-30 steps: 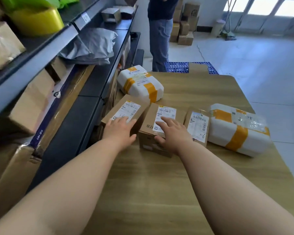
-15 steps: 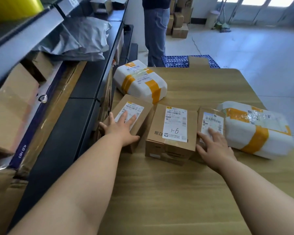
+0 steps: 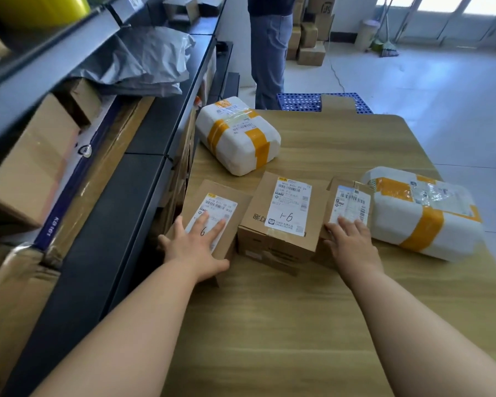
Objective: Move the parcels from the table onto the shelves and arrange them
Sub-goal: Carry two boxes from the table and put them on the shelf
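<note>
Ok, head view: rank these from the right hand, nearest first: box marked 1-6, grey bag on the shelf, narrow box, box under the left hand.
1. Narrow box, touched by the right hand.
2. Box marked 1-6, middle of the row, just left.
3. Left box, under the left hand.
4. Grey bag, up on the shelf, far left.

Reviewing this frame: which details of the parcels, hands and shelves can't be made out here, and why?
All in the head view:
1. The left hand covers part of the left box label; only a handwritten 6 shows.
2. The right hand hides the small box near end and lower label.
3. Printed label text on the middle box: too small.
4. The shelf cartons at the left: blurred.
5. The standing person: cut off by the top edge.
</note>
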